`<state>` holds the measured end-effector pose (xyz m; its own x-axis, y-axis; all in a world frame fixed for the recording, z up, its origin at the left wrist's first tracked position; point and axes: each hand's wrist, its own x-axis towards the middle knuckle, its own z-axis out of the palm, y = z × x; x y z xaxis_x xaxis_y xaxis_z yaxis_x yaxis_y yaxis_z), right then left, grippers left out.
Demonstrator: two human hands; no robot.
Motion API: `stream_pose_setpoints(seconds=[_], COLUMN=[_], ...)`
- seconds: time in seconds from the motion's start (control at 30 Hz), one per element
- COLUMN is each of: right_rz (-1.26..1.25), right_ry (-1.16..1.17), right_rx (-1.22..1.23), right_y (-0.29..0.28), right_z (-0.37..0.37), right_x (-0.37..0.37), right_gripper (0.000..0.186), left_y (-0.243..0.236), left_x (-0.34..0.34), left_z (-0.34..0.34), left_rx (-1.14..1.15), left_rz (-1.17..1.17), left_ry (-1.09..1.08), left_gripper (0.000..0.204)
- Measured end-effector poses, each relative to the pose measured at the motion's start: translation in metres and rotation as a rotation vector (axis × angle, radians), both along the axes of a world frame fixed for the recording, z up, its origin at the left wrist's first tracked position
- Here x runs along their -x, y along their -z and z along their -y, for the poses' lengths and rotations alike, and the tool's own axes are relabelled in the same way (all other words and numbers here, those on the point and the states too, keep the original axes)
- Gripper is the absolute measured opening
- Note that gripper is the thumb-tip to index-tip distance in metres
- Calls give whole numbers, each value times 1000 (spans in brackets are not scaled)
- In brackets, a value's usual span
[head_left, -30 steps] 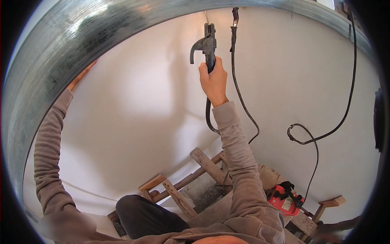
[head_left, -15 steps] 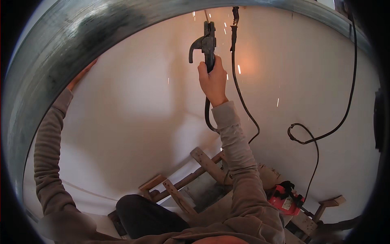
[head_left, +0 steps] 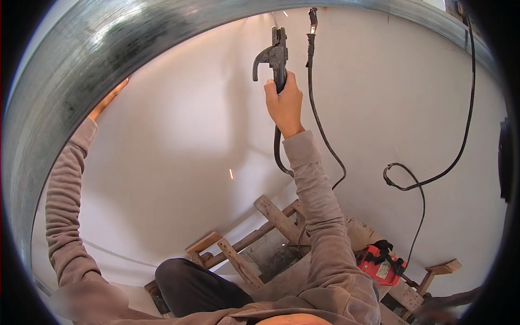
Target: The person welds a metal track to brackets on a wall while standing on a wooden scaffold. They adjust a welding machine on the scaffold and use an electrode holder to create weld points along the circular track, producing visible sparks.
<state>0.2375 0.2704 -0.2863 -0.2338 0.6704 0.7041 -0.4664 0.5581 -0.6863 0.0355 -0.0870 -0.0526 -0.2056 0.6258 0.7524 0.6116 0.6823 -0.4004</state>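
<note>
My right hand (head_left: 284, 105) is closed around the dark handle of a welding electrode holder (head_left: 278, 54), near the top centre. A thin electrode (head_left: 275, 19) sticks up from its jaws toward a curved grey metal pipe (head_left: 146, 40). From beneath the hand a black cable (head_left: 277, 151) loops down behind my forearm. My left hand (head_left: 110, 100) is at the far left against the pipe, which covers most of it; how its fingers lie cannot be made out. A single orange spark (head_left: 231, 174) shows against the pale surface.
A second black cable (head_left: 319, 119) hangs beside the holder, its worn upper end near the pipe. Another looped cable (head_left: 422, 184) is at right. Below are a wooden frame (head_left: 276, 214), a red box-shaped device (head_left: 379, 265) and my dark-clothed knee (head_left: 200, 290).
The shower of sparks and the orange glow right of the electrode holder have mostly faded. The holder and my right hand have shifted very slightly upward. My left arm stays put.
</note>
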Motion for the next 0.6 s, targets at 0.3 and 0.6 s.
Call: stream_pose_setpoints(seconds=[0.3,0.6], right_rz=[-32,-23], right_ry=[-2,-29], right_rx=[-15,9], right_y=[4,-1], right_z=[0,2], right_x=[-1,-4], right_gripper=[29,33], left_y=[-2,-6], left_x=[0,-7], left_z=[-3,-1], left_rx=[56,105], left_rz=[44,68], left_ry=[-54,0], left_gripper=[77,80])
